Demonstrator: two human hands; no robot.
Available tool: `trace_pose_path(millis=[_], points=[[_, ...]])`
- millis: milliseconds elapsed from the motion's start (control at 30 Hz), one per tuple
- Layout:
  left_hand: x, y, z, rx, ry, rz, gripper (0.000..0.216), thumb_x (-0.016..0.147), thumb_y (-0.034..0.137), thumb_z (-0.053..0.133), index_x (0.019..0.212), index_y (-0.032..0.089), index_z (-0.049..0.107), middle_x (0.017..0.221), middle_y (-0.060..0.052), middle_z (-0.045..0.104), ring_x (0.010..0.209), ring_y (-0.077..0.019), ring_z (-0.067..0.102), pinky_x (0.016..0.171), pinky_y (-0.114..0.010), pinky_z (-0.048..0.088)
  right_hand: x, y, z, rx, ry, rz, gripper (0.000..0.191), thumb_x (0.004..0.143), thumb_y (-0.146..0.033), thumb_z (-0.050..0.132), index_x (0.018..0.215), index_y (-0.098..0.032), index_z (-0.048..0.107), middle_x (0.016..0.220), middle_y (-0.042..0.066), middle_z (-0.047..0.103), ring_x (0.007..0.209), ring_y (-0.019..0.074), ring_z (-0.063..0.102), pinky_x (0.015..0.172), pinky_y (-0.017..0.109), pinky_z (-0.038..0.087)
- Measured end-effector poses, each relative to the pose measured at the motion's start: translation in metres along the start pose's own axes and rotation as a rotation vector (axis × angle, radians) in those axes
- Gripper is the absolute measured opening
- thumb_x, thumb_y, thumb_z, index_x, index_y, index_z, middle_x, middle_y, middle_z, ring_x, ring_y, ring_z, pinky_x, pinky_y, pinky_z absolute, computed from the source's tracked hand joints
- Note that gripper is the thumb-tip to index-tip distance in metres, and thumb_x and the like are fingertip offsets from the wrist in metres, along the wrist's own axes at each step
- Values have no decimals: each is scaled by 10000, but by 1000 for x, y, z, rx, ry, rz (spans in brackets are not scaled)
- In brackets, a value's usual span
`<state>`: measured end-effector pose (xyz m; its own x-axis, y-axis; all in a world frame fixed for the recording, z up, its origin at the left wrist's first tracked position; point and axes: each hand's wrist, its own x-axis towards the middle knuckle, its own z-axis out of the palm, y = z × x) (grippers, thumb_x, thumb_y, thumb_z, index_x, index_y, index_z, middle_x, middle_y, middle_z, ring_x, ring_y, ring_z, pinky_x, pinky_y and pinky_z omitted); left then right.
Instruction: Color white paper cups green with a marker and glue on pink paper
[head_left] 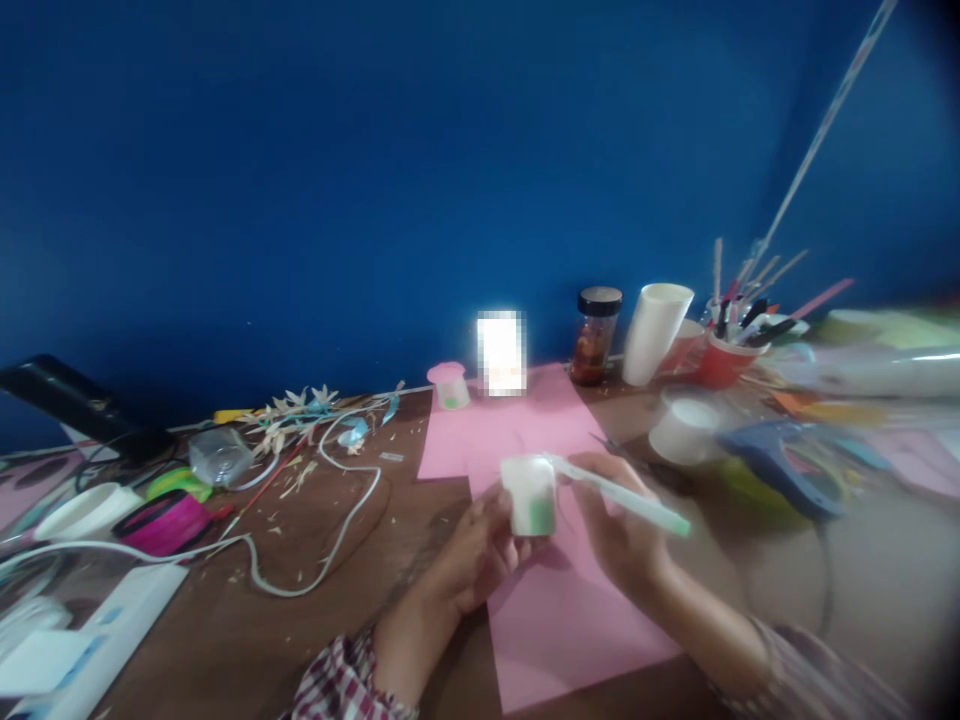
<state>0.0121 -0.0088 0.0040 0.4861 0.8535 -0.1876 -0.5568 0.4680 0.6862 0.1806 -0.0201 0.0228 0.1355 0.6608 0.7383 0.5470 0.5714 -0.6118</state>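
My left hand [480,550] pinches the small cup [525,488]; my right hand [621,530] pinches the pen [634,498]. Green patch [540,517] appears done; remaining visible wall: white.

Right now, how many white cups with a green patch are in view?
2: the held cup in the left hand, and a pink-topped cup farther back on pink paper. More could be hidden behind other things.

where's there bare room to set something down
Mostly bare: the table between the white cable and left hand; the pink paper at its near end, between the forearms. Crowded: left, around the pink roll; right, around the blue tool and red pen cup.
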Motion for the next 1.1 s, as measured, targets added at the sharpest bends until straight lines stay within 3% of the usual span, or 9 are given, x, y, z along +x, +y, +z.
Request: trace_pose_path(millis=[167,333,733,1100], points=[[-1,4,2,-76,34,-22,274,855,324,638,1084,180,677,1096,-104,658,1017,-226,594,955,-406,436,-1,6,1,24,89,119,110,915,-289,539,874,-214,608,689,11,639,602,166,619,559,278,507],[0,7,-3,-127,44,-41,337,899,332,565,1142,115,653,1129,-151,670,1063,-259,605,982,-428,428,2,3,-1,16,109,154,118,924,-279,518,866,-212,596,701,3,633,624,162,621,611,289,517],[2,6,-1,-207,73,-64,325,876,287,600,1129,89,648,1105,-148,674,1011,-243,623,988,-402,426,-6,7,1,43,22,27,53,907,-236,556,912,-212,603,758,13,640,668,168,613,612,283,496],[3,-2,-3,-32,111,21,257,802,317,710,994,147,699,998,-90,696,935,-195,622,936,-340,433,-3,3,1,-72,-69,-29,77,876,-234,556,818,-202,594,704,16,639,638,170,618,609,299,496]])
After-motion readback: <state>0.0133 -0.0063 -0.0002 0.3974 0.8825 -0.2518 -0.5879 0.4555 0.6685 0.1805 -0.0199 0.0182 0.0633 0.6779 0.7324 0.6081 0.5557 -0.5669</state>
